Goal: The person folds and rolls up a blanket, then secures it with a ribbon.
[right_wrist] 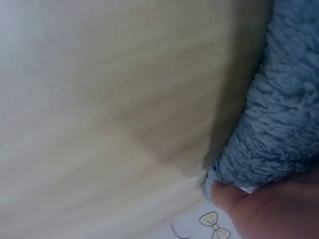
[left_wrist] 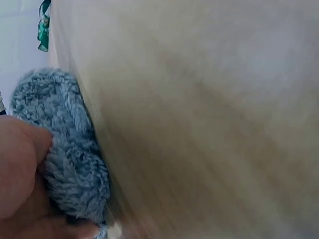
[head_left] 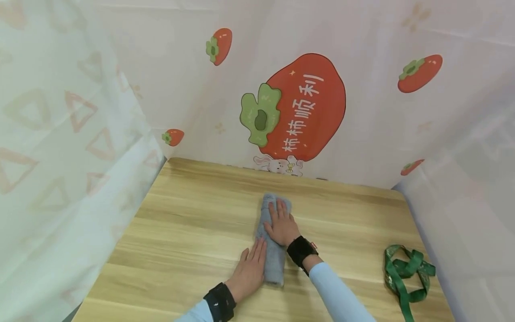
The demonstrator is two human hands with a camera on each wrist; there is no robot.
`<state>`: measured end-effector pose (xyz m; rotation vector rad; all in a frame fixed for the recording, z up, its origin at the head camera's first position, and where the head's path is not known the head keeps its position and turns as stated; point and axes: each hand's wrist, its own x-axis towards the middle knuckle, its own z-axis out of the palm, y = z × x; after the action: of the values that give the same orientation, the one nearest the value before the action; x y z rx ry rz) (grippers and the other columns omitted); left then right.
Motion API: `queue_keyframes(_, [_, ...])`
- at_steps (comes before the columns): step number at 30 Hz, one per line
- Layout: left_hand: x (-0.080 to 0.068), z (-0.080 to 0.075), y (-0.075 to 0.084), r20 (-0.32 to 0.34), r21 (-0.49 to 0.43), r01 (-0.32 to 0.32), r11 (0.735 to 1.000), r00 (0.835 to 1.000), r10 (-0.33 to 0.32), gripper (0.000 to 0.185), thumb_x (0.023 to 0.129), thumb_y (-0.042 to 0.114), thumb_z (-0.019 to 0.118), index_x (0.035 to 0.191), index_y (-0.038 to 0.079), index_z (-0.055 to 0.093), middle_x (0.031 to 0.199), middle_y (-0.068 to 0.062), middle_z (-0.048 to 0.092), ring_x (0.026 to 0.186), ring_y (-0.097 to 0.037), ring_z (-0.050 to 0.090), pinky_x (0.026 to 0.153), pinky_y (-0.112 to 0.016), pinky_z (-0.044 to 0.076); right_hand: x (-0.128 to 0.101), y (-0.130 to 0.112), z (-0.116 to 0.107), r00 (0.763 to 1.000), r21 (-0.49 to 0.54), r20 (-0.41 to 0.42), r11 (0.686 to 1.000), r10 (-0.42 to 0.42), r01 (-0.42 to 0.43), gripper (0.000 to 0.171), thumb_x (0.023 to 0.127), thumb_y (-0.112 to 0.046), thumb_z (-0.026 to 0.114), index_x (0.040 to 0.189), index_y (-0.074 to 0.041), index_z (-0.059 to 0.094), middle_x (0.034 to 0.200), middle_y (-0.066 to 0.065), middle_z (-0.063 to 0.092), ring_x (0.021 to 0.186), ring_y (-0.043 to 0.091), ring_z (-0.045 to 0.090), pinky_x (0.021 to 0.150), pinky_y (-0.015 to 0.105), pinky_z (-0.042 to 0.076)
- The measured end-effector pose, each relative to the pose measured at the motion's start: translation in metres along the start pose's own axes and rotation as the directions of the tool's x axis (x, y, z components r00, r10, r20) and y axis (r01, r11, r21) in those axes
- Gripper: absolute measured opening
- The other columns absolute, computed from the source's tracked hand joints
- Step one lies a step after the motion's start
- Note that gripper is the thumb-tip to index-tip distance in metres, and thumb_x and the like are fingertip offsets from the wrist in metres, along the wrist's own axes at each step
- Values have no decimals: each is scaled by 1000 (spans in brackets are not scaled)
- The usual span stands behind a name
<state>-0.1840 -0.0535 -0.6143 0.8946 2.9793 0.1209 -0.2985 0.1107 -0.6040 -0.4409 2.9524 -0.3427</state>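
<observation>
Fluffy blue cloth [left_wrist: 67, 127] against one of the hands [left_wrist: 19, 172], wooden table [left_wrist: 199, 119], green ribbon [left_wrist: 43, 34].

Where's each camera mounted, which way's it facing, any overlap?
Head: worn on head, facing forward-down at tabletop; left hand, right hand, sleeves show.
Left wrist: worn there, facing fluffy cloth; part of left hand shows.
Right wrist: worn there, facing cloth and tabletop; part of right hand shows.
Shared: head and left wrist both show green ribbon.
</observation>
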Motion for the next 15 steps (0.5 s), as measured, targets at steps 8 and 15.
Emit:
queue_keyframes(8, [-6, -13, -7, 53, -340, 21, 940, 999, -3, 66, 97, 15, 48, 154, -7, 24, 164, -23, 21, 151, -35, 26, 110, -58, 38, -12, 10, -19, 995, 222, 11, 970, -104, 99, 71, 106, -43, 40, 160, -5, 13, 165, 26, 3, 153, 44, 12, 113, 65, 30])
queue_keyframes(15, [-10, -37, 1, -9, -436, 7, 900, 1000, -12, 62, 98, 15, 46, 153, -6, 29, 162, -24, 23, 149, -42, 28, 108, -57, 40, -81, 75, -59, 993, 393, -107, 920, 52, -6, 68, 105, -25, 50, 159, -2, 16, 163, 29, 11, 148, 49, 23, 115, 65, 24])
